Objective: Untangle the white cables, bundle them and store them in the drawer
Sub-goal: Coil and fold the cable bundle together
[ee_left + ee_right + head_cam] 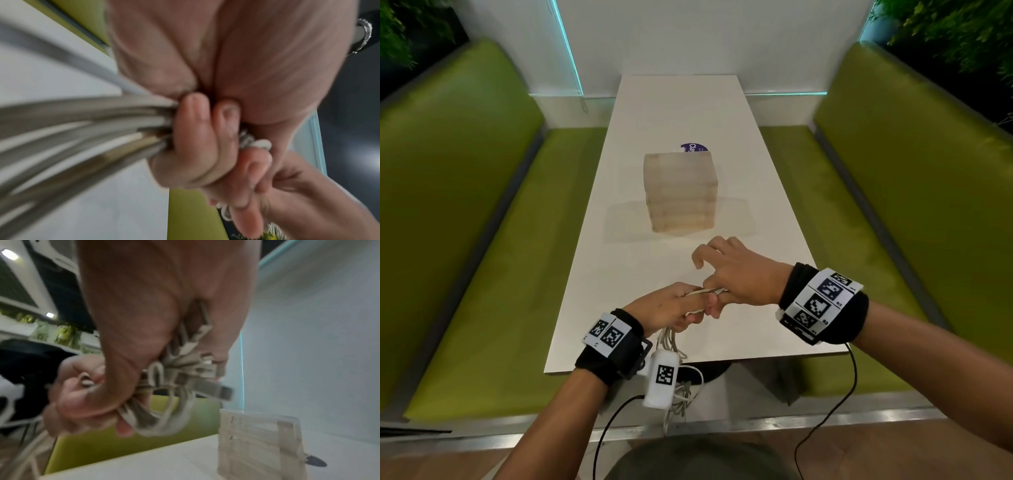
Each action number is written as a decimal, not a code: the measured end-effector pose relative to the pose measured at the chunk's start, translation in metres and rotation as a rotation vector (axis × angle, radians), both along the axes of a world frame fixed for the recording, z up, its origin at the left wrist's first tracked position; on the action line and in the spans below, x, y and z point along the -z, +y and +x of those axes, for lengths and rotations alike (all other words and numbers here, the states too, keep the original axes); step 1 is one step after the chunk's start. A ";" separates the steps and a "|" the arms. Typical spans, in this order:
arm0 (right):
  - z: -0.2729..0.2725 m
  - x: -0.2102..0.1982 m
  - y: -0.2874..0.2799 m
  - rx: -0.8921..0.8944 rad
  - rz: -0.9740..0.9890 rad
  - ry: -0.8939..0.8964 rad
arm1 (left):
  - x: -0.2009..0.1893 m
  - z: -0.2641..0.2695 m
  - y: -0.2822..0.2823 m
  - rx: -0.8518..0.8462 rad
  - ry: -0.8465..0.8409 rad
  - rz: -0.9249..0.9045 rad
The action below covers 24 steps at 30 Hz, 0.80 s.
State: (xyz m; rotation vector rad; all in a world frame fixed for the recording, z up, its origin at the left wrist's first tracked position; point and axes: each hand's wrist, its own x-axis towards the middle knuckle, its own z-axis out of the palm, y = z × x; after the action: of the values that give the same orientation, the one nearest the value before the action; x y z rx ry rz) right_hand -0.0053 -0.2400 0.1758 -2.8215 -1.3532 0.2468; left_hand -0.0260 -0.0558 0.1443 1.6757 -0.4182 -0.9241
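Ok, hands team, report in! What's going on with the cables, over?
Left hand grips white cables; right hand pinches the same bunch. Loose ends dangle past table edge. Drawer unit ahead, nothing blocking it.

The person is wearing black wristbands (825, 308) bearing white tags with black square codes. Thin black cables (835, 411) are trailing from both wrists. A white camera unit (662, 380) is sitting at the left wrist.

A long white rectangular desk (671, 113) runs between two green padded bench seats (465, 212) (914, 192). A round dark-purple sticker (693, 147) (white lettering, partly hidden) lies on it. Leafy green plants (955, 31) stand behind the benches.
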 end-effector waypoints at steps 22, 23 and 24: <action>0.026 -0.067 -0.031 0.376 0.160 0.526 | 0.026 -0.013 -0.015 -0.322 0.042 -0.382; 0.025 -0.069 -0.031 0.397 0.189 0.517 | 0.025 -0.013 -0.014 -0.303 0.030 -0.379; 0.025 -0.071 -0.032 0.422 0.229 0.501 | 0.024 -0.014 -0.012 -0.280 0.009 -0.360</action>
State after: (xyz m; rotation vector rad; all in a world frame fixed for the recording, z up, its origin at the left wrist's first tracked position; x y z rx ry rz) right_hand 0.0200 -0.2725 0.2464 -2.5252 -0.6288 0.6790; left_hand -0.0396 -0.0682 0.1198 1.3573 -0.3127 -0.6083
